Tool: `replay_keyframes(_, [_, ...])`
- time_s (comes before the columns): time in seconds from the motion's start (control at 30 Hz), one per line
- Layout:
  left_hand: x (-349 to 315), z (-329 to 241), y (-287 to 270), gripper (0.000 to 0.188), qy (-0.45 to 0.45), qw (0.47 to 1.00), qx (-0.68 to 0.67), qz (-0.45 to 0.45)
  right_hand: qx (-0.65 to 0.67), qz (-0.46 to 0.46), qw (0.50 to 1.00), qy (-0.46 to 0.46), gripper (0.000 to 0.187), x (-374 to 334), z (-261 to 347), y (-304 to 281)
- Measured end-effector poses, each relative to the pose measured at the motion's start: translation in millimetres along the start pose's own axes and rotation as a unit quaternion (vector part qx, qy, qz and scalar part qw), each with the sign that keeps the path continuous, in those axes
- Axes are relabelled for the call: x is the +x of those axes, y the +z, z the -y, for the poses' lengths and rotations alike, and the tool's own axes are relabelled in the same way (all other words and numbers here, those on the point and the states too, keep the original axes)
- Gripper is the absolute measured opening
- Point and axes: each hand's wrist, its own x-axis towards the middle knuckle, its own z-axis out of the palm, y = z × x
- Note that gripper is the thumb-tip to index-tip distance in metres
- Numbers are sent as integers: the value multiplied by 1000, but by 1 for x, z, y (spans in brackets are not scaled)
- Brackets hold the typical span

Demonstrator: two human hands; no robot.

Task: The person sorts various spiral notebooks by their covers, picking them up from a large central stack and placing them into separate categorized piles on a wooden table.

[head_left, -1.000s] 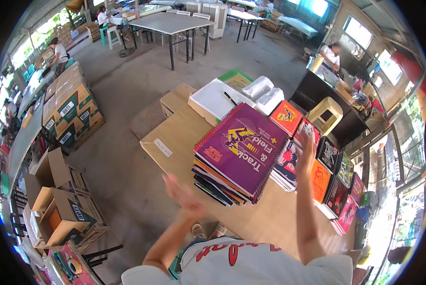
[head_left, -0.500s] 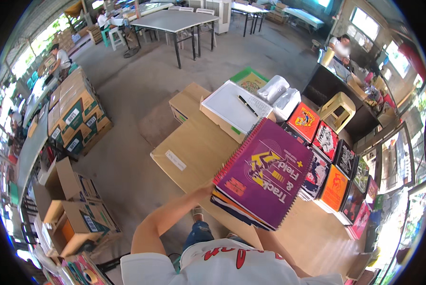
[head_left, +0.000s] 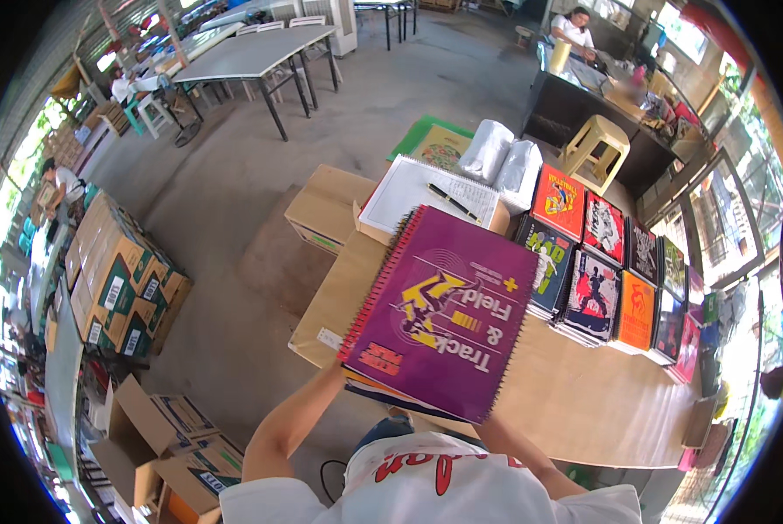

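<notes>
A stack of spiral notebooks (head_left: 440, 323) is held up in front of my chest, the top one purple with a yellow figure and a coil along two sides. My left hand (head_left: 332, 377) is closed on the stack's left edge, its fingers mostly hidden underneath. At the lower right edge, my right forearm (head_left: 509, 441) reaches under the stack and supports it; that hand is out of sight. Beyond the stack lies an open ruled notebook (head_left: 418, 196) with a black pen (head_left: 453, 203) across it. Rows of notebook stacks (head_left: 594, 297) stand to the right on the wooden table (head_left: 601, 393).
Two plastic-wrapped bundles (head_left: 486, 150) sit past the ruled notebook, near a cardboard box (head_left: 326, 205). A beige stool (head_left: 594, 153) stands behind the notebook rows. Open cartons (head_left: 160, 437) and a pile of boxes (head_left: 121, 271) are on the left. A seated person (head_left: 573, 33) is at a far desk.
The purple-topped stack has shifted left, with both hands still at it. My view has turned to the right, and a green-figured notebook stack at the left of the rows is now uncovered.
</notes>
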Motion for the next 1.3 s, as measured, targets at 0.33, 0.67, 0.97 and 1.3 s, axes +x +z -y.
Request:
replay_keyframes(0.33, [85, -11, -59, 46, -29, 999, -21, -4, -14, 32, 999, -28, 71, 61, -32, 93])
replay_keyframes(0.67, [115, -4, -60, 41, -42, 999, -19, -3, -204, -33, 976, -76, 77, 134, -109, 69])
replay_keyframes(0.97, [102, 12, -71, 36, -27, 995, -18, -99, -227, -47, 972, -30, 86, 111, -71, 61])
replay_keyframes(1.3, [-108, 84, 84, 30, 139, 956, 196, -167, -594, -28, 724, -349, 11, 120, 224, -159])
